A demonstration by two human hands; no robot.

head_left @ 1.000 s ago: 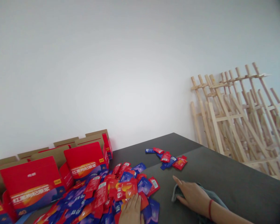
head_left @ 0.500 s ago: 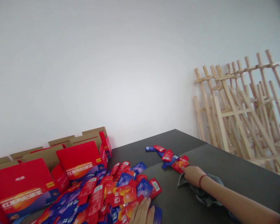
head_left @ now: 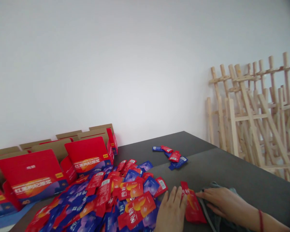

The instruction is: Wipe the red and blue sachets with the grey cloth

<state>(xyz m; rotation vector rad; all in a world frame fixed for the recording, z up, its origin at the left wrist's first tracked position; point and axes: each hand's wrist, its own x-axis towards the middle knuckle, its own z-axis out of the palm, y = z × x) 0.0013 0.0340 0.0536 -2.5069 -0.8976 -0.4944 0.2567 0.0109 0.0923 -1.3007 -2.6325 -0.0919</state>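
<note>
My right hand (head_left: pixel 224 201), with a red thread on its wrist, has its fingertips at the top of a red sachet (head_left: pixel 192 203) and appears to grip it there. Just left of that sachet, my left hand (head_left: pixel 171 211) stands with spread fingers, its fingertips close to the sachet's left edge and nothing held. A large heap of red and blue sachets (head_left: pixel 116 199) lies left of my left hand. A crumpled grey cloth (head_left: pixel 216 206) lies under my right hand. A small group of sachets (head_left: pixel 171 158) lies farther off on the table.
Open red cartons with printed Chinese labels (head_left: pixel 88 154) stand along the wall behind the heap, with more at the left (head_left: pixel 29 175). The dark grey table (head_left: pixel 207 164) has a far corner. Wooden easels (head_left: pixel 251 112) lean together beyond it at the right.
My right hand has come back from the small group with a red sachet, which has left that group. My left hand has moved right, off the heap. The view has shifted slightly.
</note>
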